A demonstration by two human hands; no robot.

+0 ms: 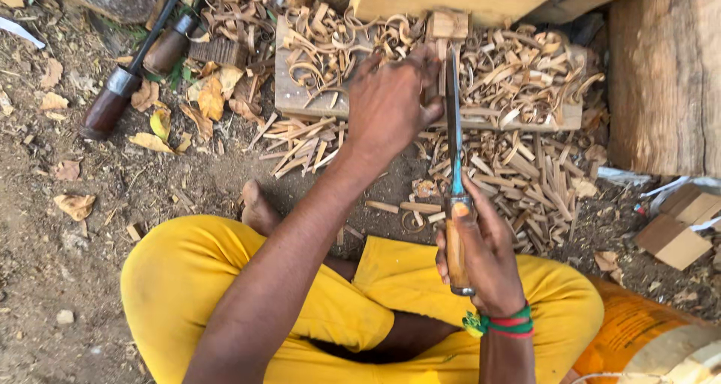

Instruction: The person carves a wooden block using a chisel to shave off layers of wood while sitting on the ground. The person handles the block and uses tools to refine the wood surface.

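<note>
I sit cross-legged on the ground in yellow trousers. My right hand (481,252) grips the wooden handle of a long chisel (454,136), thumb on its metal collar. The blade points away from me, its tip against a small pale wooden block (448,25) standing on a flat plank (300,97). My left hand (389,102) is closed around the lower part of that block, just left of the blade. Curled shavings (518,72) cover the plank around the block.
Two more chisels with dark handles (113,98) lie on the dirt at upper left. Split wood slivers (526,181) litter the ground ahead. A thick log (665,68) stands at right, small blocks (680,234) beside it, an orange sack (638,331) behind my right knee.
</note>
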